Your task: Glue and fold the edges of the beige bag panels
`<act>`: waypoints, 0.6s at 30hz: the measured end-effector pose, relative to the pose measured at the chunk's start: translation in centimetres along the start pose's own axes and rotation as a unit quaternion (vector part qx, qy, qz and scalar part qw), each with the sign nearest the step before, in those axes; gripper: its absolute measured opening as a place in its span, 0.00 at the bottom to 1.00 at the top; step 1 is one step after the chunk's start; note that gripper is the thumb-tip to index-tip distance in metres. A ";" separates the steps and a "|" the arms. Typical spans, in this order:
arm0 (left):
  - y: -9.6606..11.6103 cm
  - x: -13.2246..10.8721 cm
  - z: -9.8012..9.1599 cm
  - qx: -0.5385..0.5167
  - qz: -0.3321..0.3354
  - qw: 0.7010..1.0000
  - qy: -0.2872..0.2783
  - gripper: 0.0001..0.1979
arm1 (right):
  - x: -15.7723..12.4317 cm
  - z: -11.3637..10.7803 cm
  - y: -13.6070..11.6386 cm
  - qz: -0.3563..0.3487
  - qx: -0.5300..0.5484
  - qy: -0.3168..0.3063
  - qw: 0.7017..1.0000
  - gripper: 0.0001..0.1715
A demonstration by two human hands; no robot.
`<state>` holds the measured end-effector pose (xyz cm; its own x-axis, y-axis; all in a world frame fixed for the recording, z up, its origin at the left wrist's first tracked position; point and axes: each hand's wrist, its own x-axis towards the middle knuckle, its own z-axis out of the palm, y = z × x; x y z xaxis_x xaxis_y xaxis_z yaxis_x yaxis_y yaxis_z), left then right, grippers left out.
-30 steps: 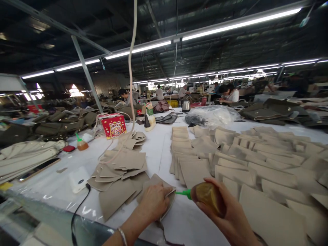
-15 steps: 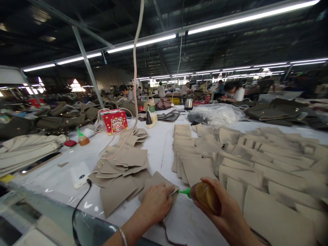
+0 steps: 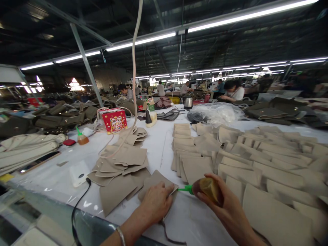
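Note:
My left hand [image 3: 156, 201] bears down on a beige leather-like piece [image 3: 156, 177], fingers bent over it and index finger near its right edge. The underside of this hand is hidden. A squeeze bottle of amber liquid [image 3: 208, 189] lies tipped sideways in my right hand [image 3: 225, 201], fingers and thumb wrapped round it. Its green nozzle [image 3: 186, 189] points left, with the tip at the edge of the piece. Below my left hand a thin dark strip [image 3: 166, 234] hangs over the white tabletop [image 3: 189, 218].
Loose beige pieces [image 3: 119, 191] lie to the left, and overlapping rows of them [image 3: 276, 208] cover the right side. Farther left are a white power bank [image 3: 79, 173] with a black cable, a second green-tipped bottle [image 3: 82, 138] and a red box [image 3: 114, 121]. A pale hose [image 3: 134, 61] hangs down ahead.
My right hand has tilted the bottle slightly, and its nozzle stays at the edge of the piece. My left hand has hardly moved; the whole view has shifted a little.

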<state>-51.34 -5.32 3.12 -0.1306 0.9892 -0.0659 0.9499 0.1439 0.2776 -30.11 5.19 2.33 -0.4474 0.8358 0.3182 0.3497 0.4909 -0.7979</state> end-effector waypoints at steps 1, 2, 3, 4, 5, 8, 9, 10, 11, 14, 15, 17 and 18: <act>0.0 0.0 0.0 0.004 0.000 1.000 -0.001 0.23 | 0.0 0.0 0.1 -0.004 -0.002 0.006 1.000 0.28; 0.0 -0.1 0.0 0.006 0.000 1.000 -0.001 0.22 | 0.0 0.1 0.1 -0.012 -0.005 0.011 1.000 0.28; 0.0 -0.1 0.1 0.008 0.001 1.000 0.000 0.22 | -0.1 0.2 0.2 -0.023 -0.008 0.014 1.000 0.28; -0.1 -0.1 0.2 0.008 0.002 1.000 0.001 0.23 | -0.2 0.2 0.3 -0.031 -0.011 0.013 0.999 0.27; -0.1 -0.1 0.3 0.007 0.003 1.000 0.002 0.23 | -0.3 0.2 0.4 -0.037 -0.011 0.011 0.999 0.27; -0.3 0.0 0.5 0.007 0.005 1.000 0.002 0.23 | -0.5 0.1 0.5 -0.033 -0.008 0.004 0.999 0.26; -0.3 0.1 0.5 0.009 0.004 1.000 0.002 0.24 | -0.4 0.1 0.4 -0.031 -0.008 0.007 0.999 0.26; -0.3 0.1 0.5 0.012 0.003 1.000 0.002 0.24 | -0.4 0.0 0.4 -0.030 -0.012 0.013 0.999 0.26; -0.3 0.1 0.5 0.014 0.003 1.000 0.002 0.24 | -0.4 0.0 0.4 -0.030 -0.015 0.020 0.999 0.27; -0.2 0.0 0.5 0.015 0.001 1.000 0.001 0.23 | -0.5 -0.1 0.4 -0.032 -0.021 0.023 0.999 0.27; -0.2 0.0 0.4 0.014 0.001 1.000 0.001 0.23 | -0.6 -0.1 0.5 -0.028 -0.017 0.016 0.999 0.27; -0.1 -0.1 0.5 0.014 0.001 1.000 0.002 0.23 | -0.8 -0.1 0.5 -0.013 -0.002 -0.003 1.000 0.27; -0.1 -0.1 0.5 0.014 0.001 1.000 0.002 0.23 | -0.8 -0.1 0.5 -0.004 0.007 -0.012 1.000 0.27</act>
<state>-51.30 -5.48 2.64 -0.1300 0.9897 -0.0606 0.9576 0.1412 0.2513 -29.49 4.83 1.69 -0.4692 0.8258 0.3129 0.3341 0.4941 -0.8027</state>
